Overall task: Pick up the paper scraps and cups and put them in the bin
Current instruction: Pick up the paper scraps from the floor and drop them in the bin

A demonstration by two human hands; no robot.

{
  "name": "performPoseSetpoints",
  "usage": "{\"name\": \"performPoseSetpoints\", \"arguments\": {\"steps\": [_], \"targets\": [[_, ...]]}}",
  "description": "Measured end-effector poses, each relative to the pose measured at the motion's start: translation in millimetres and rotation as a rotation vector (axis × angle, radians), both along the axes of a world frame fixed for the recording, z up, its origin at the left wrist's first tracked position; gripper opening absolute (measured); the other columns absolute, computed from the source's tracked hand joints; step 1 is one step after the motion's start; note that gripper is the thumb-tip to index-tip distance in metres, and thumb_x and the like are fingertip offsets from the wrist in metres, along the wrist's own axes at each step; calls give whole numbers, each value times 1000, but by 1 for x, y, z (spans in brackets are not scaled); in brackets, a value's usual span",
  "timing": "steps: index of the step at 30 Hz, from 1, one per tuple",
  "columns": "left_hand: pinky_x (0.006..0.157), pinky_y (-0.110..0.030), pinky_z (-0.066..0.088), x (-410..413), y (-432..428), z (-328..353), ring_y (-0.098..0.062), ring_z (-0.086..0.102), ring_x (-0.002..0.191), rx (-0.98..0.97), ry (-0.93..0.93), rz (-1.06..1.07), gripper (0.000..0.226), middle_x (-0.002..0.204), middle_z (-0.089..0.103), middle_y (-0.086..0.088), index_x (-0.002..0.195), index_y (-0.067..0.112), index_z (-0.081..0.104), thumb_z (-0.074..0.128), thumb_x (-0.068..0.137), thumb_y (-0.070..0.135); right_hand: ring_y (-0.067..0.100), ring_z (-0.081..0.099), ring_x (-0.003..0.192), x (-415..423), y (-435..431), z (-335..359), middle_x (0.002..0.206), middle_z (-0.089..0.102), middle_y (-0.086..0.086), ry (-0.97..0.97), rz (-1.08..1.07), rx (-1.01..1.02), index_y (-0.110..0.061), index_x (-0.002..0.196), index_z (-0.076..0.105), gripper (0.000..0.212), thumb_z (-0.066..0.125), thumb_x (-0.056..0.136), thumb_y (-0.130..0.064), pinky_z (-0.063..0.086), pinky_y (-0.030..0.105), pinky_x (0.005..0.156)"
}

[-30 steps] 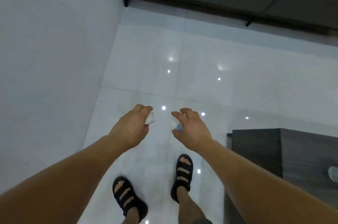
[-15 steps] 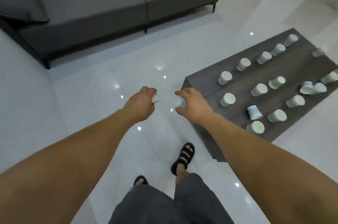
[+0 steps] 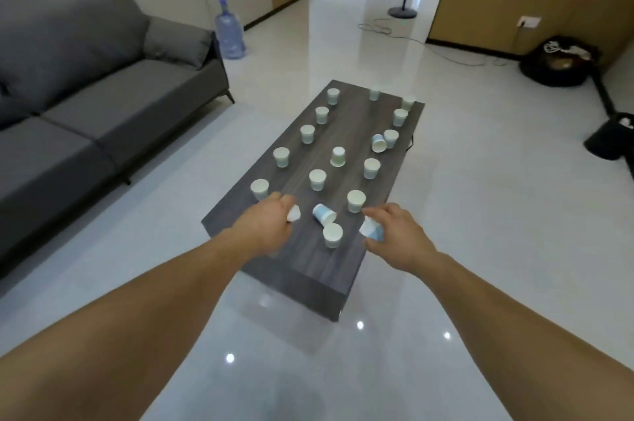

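Note:
My left hand grips a small white paper scrap over the near end of the dark wooden coffee table. My right hand holds a crumpled blue-and-white paper cup above the table's near right side. Between my hands a blue cup lies on its side and a white cup stands upright. Several more paper cups, such as one, stand along the table. A black bin stands on the floor at the far right.
A grey sofa runs along the left. A blue water bottle stands beside it. A fan stand with a cable on the floor is at the back. A dark bag lies by the right wall.
My view has swung from the floor and my sandals up and round to the coffee table. Both hands keep their grip and now hover over the table's near end.

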State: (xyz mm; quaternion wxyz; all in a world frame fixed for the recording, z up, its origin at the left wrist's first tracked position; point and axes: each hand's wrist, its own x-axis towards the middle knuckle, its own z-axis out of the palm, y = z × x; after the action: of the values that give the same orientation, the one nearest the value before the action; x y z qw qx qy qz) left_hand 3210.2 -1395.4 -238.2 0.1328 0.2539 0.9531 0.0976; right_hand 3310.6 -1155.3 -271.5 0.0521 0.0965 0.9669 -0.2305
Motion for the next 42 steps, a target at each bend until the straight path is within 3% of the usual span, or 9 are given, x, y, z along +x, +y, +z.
{"name": "performPoseSetpoints", "arguments": {"steps": [8, 17, 26, 28, 31, 33, 37, 40, 42], "targets": [[84, -38, 45, 20, 249, 6, -29, 55, 107, 29, 20, -317, 41, 130, 47, -5, 132, 19, 43, 48, 92, 22, 22, 34, 131, 75, 210, 23, 145, 35, 0, -2, -281, 39, -31, 144, 40, 61, 63, 88, -37, 38, 35, 102], [90, -37, 42, -45, 442, 1, -29, 52, 114, 73, 39, -511, 46, 134, 45, -6, 136, 20, 40, 46, 90, 21, 23, 33, 131, 58, 360, 30, 146, 34, 0, -19, -451, 78, -30, 144, 40, 61, 62, 88, -35, 39, 34, 103], [70, -31, 35, -124, 635, 19, -22, 48, 83, 178, 7, -745, 19, 107, 51, -6, 106, 11, 47, 43, 89, 16, 22, 37, 128, 9, 508, 37, 146, 35, 0, -79, -667, 76, -29, 145, 39, 61, 60, 89, -35, 40, 33, 103], [74, -32, 39, -133, 676, 21, -25, 53, 92, 173, 7, -779, 25, 110, 50, -5, 113, 12, 49, 42, 89, 15, 22, 37, 128, 1, 538, 33, 146, 35, -1, -91, -687, 54, -29, 145, 39, 61, 61, 88, -35, 40, 33, 103], [88, -32, 42, -143, 747, 19, -26, 52, 112, 107, 18, -826, 44, 134, 45, -3, 137, 20, 40, 42, 92, 17, 20, 38, 127, -7, 593, 27, 145, 36, -2, -59, -731, 35, -30, 144, 40, 61, 62, 87, -36, 40, 31, 101], [87, -31, 39, -147, 799, 19, -25, 51, 114, 104, 29, -853, 46, 136, 43, -2, 138, 21, 38, 41, 93, 18, 19, 38, 127, -10, 637, 24, 145, 36, -3, -42, -764, 26, -31, 144, 40, 61, 62, 87, -36, 40, 30, 101], [81, -29, 38, -149, 899, 21, -24, 52, 107, 130, 27, -876, 38, 128, 47, -2, 128, 19, 46, 41, 91, 16, 19, 37, 129, -18, 740, 18, 146, 35, -3, -25, -790, 33, -30, 145, 39, 61, 62, 88, -37, 39, 31, 102], [78, -29, 38, -156, 962, 23, -22, 52, 98, 90, 11, -875, 20, 122, 49, -2, 108, 19, 46, 40, 90, 13, 20, 37, 129, -27, 810, 24, 146, 35, -2, -36, -781, 21, -30, 145, 39, 62, 62, 89, -37, 39, 32, 103], [80, -29, 39, -165, 1002, 25, -22, 52, 100, 93, 18, -841, 25, 122, 49, -2, 113, 19, 48, 39, 90, 13, 20, 37, 129, -37, 854, 30, 145, 35, -3, -30, -746, 28, -30, 145, 39, 61, 62, 89, -37, 39, 31, 103]]}}
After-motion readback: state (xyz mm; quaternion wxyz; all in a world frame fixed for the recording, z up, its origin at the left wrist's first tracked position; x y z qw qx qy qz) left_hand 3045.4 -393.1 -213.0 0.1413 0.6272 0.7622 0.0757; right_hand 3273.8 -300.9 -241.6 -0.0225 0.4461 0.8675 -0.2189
